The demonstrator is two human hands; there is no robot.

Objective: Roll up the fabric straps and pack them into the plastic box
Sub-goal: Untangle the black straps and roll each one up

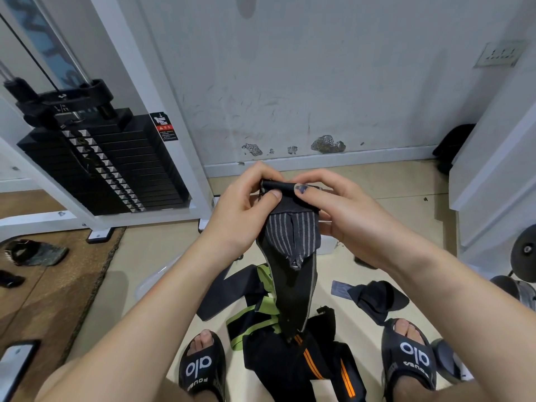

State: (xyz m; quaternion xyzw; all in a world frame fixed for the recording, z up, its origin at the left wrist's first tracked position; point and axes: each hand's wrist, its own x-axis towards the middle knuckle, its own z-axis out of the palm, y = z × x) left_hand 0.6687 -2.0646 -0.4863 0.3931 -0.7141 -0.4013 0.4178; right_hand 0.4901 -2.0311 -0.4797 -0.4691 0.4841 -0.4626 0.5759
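Note:
I hold a black fabric strap (293, 288) with a grey striped section up in front of me. Its top end is curled over into a small roll between my fingers. My left hand (246, 204) pinches the left side of that roll, and my right hand (333, 210) pinches the right side. The rest of the strap hangs down towards the floor. Beneath it lies a pile of other straps: a black and green strap (261, 309), a black strap with orange stripes (327, 367) and a dark folded strap (374, 297). A clear plastic box (156, 277) shows partly behind my left forearm.
A black weight stack (95, 161) in a white frame stands at the left, against a scuffed white wall. My feet in black slides (203, 364) flank the pile. A brown mat (52, 285) with small dark items lies at the left, and weight plates (525, 256) sit at the right edge.

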